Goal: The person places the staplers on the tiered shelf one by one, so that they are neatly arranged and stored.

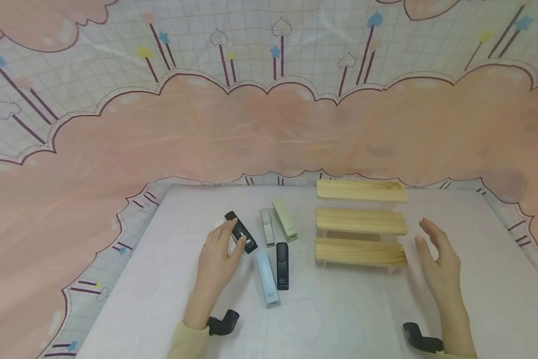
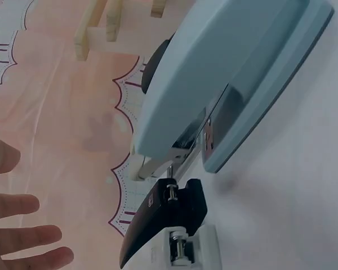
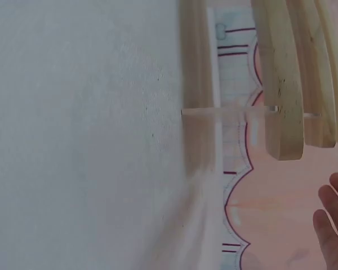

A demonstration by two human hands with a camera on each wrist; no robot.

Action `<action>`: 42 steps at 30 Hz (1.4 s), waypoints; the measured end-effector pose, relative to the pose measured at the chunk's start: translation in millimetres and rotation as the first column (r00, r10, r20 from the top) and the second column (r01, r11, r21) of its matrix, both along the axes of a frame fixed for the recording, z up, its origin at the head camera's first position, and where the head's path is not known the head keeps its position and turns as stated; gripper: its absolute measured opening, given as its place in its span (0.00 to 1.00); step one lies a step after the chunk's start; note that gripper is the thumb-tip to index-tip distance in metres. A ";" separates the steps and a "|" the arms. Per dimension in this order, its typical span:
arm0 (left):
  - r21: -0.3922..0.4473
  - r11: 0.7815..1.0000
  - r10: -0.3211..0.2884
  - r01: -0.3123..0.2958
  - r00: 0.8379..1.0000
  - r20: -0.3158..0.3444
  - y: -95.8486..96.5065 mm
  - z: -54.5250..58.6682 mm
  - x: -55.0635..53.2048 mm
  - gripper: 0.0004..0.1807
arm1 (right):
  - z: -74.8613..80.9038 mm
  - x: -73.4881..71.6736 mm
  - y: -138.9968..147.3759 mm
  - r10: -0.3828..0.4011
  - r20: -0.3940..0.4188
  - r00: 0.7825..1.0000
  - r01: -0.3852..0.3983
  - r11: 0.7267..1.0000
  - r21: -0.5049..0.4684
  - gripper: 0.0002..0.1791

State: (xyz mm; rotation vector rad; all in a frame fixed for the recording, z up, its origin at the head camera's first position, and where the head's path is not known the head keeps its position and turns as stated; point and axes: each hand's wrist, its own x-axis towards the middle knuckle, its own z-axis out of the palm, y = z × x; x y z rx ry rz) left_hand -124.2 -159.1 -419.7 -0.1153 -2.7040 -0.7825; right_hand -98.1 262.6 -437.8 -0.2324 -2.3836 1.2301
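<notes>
My left hand (image 1: 216,257) hovers beside a black stapler (image 1: 247,238), its fingers extended and gripping nothing; the left wrist view shows these fingers (image 2: 28,233) apart from the staplers. A whitish stapler (image 2: 162,247) is partly hidden by that hand in the head view. To the right lie a light blue stapler (image 1: 267,279), another black stapler (image 1: 282,267), a small grey-green stapler (image 1: 267,227) and a pale green stapler (image 1: 285,221). My right hand (image 1: 444,269) is held, fingers loosely extended, just right of a three-tier wooden shelf (image 1: 361,249), without touching it.
The shelf's wooden boards rise in steps on clear supports at the back right of the white table (image 1: 341,319). Behind the table hangs a patterned pink-and-white cloth (image 1: 269,129). Black wrist mounts (image 1: 224,322) stick out from both wrists.
</notes>
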 end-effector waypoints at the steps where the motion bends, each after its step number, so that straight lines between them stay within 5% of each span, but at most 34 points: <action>1: 0.009 1.000 0.002 -0.002 1.000 0.011 1.0 -0.5 1.2 0.28 | 0.0 -0.2 -0.8 -0.008 0.006 1.000 0.008 1.000 -0.012 0.24; 12: 0.063 0.997 0.026 -0.033 0.993 0.114 12.1 -7.7 12.6 0.28 | -9.9 -4.5 -2.5 -0.019 -0.005 1.000 0.019 0.993 -0.117 0.22; 26: 0.174 0.982 0.035 -0.069 0.981 0.191 27.6 -24.8 26.2 0.25 | -19.5 2.5 0.4 0.030 0.120 0.992 -0.012 0.990 -0.144 0.22; 42: 0.274 0.958 0.012 -0.087 0.964 0.265 45.7 -37.9 38.5 0.28 | -29.1 3.3 9.0 0.167 0.193 0.967 -0.120 0.965 -0.233 0.24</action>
